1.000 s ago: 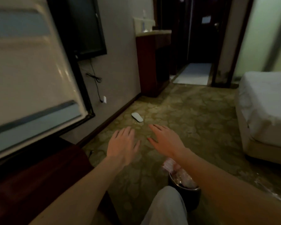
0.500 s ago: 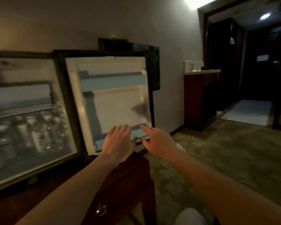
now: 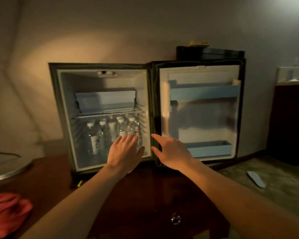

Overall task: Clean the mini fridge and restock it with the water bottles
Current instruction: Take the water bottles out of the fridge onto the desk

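Observation:
The mini fridge [image 3: 64,107] stands on a dark wooden cabinet [image 3: 145,195] with its door [image 3: 202,114] swung wide open to the right. Several clear water bottles [image 3: 97,135] with white caps stand upright on the fridge floor under a wire shelf [image 3: 109,112]. My left hand [image 3: 125,153] hovers with fingers straight in front of the lower right of the compartment, hiding part of the bottles. My right hand [image 3: 171,151] is held out flat in front of the hinge edge, empty.
A pink cloth [image 3: 7,209] lies on the cabinet at the lower left, with a round metal tray [image 3: 9,168] behind it. Two pale blue door racks [image 3: 204,91] are on the door. A white slipper [image 3: 255,178] lies on the carpet at right.
The view has swung left from the room floor to the open fridge. Both hands stay stretched out flat and now hang in front of the fridge opening.

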A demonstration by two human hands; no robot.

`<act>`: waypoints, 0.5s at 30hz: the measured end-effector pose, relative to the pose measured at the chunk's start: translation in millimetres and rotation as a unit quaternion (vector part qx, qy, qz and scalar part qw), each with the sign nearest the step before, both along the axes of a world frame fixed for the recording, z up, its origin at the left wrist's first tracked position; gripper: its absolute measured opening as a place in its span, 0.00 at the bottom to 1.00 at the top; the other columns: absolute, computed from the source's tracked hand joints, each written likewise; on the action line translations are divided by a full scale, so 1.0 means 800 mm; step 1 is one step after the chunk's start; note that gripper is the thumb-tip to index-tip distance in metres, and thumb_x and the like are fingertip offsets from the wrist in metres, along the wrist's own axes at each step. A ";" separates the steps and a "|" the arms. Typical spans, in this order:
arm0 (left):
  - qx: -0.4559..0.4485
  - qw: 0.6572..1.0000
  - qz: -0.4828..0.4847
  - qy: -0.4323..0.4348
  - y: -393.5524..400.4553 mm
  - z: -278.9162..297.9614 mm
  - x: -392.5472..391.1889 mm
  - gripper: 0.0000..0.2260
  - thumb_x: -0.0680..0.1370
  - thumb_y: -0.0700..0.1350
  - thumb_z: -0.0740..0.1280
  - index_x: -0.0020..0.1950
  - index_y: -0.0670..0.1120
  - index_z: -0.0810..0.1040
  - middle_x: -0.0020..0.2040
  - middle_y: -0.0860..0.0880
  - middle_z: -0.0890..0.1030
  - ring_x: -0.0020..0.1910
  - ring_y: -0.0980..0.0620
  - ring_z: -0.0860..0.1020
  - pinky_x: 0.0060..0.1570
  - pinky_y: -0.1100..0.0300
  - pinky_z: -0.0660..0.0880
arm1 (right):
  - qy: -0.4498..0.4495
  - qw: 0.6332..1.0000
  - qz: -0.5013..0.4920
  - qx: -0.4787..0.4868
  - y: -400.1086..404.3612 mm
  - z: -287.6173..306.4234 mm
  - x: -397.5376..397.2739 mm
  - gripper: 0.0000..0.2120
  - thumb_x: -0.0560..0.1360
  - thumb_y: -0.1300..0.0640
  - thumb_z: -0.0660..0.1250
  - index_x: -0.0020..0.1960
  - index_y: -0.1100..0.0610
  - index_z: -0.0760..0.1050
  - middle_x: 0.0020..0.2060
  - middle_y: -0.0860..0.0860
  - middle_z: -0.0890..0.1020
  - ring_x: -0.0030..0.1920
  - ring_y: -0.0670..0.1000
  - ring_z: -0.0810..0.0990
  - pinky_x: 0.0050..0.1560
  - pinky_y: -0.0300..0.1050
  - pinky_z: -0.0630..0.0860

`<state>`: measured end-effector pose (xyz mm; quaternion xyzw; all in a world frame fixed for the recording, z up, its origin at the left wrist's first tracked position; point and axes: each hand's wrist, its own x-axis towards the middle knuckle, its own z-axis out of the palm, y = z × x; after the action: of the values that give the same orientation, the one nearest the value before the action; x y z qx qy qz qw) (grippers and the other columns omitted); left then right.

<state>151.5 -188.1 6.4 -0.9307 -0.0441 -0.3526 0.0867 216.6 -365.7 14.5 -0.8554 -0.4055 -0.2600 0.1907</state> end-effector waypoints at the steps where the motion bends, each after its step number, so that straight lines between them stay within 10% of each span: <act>1: -0.004 1.000 0.008 0.002 0.015 -0.002 -0.004 0.20 0.78 0.58 0.63 0.61 0.45 0.77 0.59 0.48 0.80 0.61 0.48 0.77 0.63 0.52 0.71 | 0.002 1.000 0.010 -0.002 0.015 0.000 -0.002 0.25 0.81 0.46 0.58 0.76 0.49 0.60 0.63 0.50 0.78 0.61 0.54 0.77 0.56 0.49 0.74; 15: -0.056 0.994 0.082 0.047 0.170 -0.035 -0.021 0.19 0.78 0.58 0.58 0.62 0.48 0.74 0.62 0.50 0.77 0.64 0.49 0.74 0.64 0.54 0.70 | 0.074 0.995 0.056 -0.033 0.176 -0.005 0.025 0.26 0.80 0.47 0.61 0.76 0.51 0.60 0.65 0.51 0.76 0.63 0.55 0.76 0.59 0.53 0.75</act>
<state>134.7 -51.9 -22.0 -0.9428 -0.1362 -0.2973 0.0653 236.7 -224.7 10.4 -0.8540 -0.4459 -0.1714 0.2064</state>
